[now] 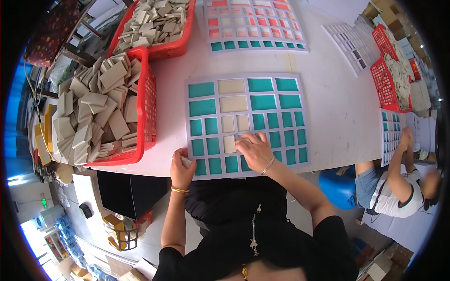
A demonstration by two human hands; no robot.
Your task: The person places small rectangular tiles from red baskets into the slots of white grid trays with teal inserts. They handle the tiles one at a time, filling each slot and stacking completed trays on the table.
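In front of me lies a white grid frame (304, 119) with a teal backing that shows through many of its openings. Large cream tiles (232, 104) fill two openings in its second column, with smaller cream tiles (227, 124) below them. My right hand (255, 152) reaches over the lower middle of the frame, fingers curled, its fingertips pinching at the right edge of a small cream tile (229, 144) at one opening. By the frame's lower left corner, my left hand (182, 167) is closed around small pale tiles (186, 162), partly hidden by the fingers.
Red baskets (149, 107) heaped with loose tiles (101, 100) stand on the left of the white table (337, 136). Another frame (255, 47) with red and teal parts lies beyond. At right are a white frame (349, 47), red baskets (386, 86) and another person (396, 192) working.
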